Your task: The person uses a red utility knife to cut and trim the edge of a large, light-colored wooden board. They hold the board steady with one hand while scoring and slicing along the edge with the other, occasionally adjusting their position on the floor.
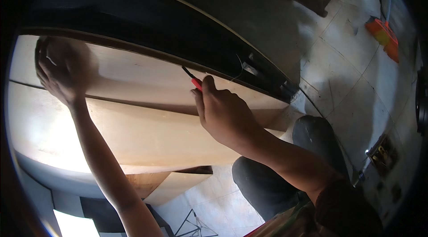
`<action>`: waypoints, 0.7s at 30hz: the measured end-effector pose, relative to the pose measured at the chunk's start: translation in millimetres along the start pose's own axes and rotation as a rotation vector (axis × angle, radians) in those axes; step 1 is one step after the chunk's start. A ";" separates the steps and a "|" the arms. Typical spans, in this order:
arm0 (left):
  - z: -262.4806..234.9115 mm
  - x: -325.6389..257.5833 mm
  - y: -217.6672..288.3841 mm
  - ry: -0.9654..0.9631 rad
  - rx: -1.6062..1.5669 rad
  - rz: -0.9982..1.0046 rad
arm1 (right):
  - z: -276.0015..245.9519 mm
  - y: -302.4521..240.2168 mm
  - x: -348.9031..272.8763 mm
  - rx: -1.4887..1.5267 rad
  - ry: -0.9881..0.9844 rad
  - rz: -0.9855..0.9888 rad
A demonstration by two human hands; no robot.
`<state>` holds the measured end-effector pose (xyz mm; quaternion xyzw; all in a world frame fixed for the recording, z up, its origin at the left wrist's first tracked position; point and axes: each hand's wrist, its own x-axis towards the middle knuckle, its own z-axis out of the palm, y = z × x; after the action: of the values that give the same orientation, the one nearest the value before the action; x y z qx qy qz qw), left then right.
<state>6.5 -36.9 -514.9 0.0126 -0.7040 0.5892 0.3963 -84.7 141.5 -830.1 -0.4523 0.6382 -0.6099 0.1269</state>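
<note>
My right hand (225, 110) is closed around a slim hand tool with a red handle (196, 83) and a narrow dark end. That dark end lies by the brown edge strip between the pale wooden board (133, 70) and the long black panel (133, 10). Whether it touches the strip, I cannot tell. Farther left, my left hand (64, 70) rests against the pale board near its left end, fingers stretched out. A small bright spot shows at its fingers, too unclear to name. A thin wire (241, 65) loops over the black panel to the right of the tool.
A second pale board (151, 136) lies nearer me, below a dark gap. My bent knees (263, 188) are at the lower right. On the tiled floor are an orange broom (384, 38), a cable (312, 102) and an open box of tools (382, 153). A thin black wire frame (195, 225) stands below.
</note>
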 end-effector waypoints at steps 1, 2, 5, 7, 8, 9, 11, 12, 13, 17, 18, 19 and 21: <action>-0.6 3.3 2.2 -0.005 0.033 -0.001 | 0.2 1.0 3.5 0.050 -0.079 0.049; 0.2 3.7 4.0 -0.012 0.030 0.013 | 10.2 8.5 2.8 0.007 -0.009 0.053; -0.8 4.3 -5.5 -0.020 0.025 0.090 | 19.5 29.7 -1.6 -0.019 0.002 0.082; 0.7 5.7 -20.6 -0.006 0.049 0.122 | 19.9 26.7 -5.2 -0.060 0.009 0.044; 1.7 2.8 -21.6 0.002 0.065 0.127 | 20.8 28.8 -6.7 -0.047 0.018 0.033; 1.8 -0.1 -20.1 0.003 0.077 0.133 | 22.1 31.5 -6.9 -0.032 0.026 0.021; 6.1 -1.0 -33.2 -0.029 0.086 0.131 | 25.0 44.7 -4.5 -0.039 0.015 0.043; 7.5 -1.4 -36.0 -0.031 0.083 0.135 | 24.7 51.0 -6.8 -0.047 0.001 0.016; 8.0 -2.2 -39.0 -0.038 0.080 0.140 | 24.8 57.1 -8.8 -0.054 -0.014 -0.013; 14.7 -1.9 -55.0 -0.013 0.119 0.213 | 31.4 81.7 -5.7 -0.037 -0.016 -0.094; 19.3 -6.0 -69.8 -0.014 0.118 0.232 | 33.1 89.4 -4.8 -0.023 0.005 -0.133; 23.1 -13.8 -84.1 -0.024 0.119 0.251 | 34.1 97.4 -3.2 -0.034 -0.032 -0.151; 35.9 -27.4 -127.0 -0.044 0.148 0.349 | 42.7 111.2 1.5 -0.041 0.007 -0.241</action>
<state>67.4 -118.1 -426.2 -0.0674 -0.6587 0.6988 0.2707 -102.0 95.0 -938.5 -0.5261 0.5919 -0.6093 0.0412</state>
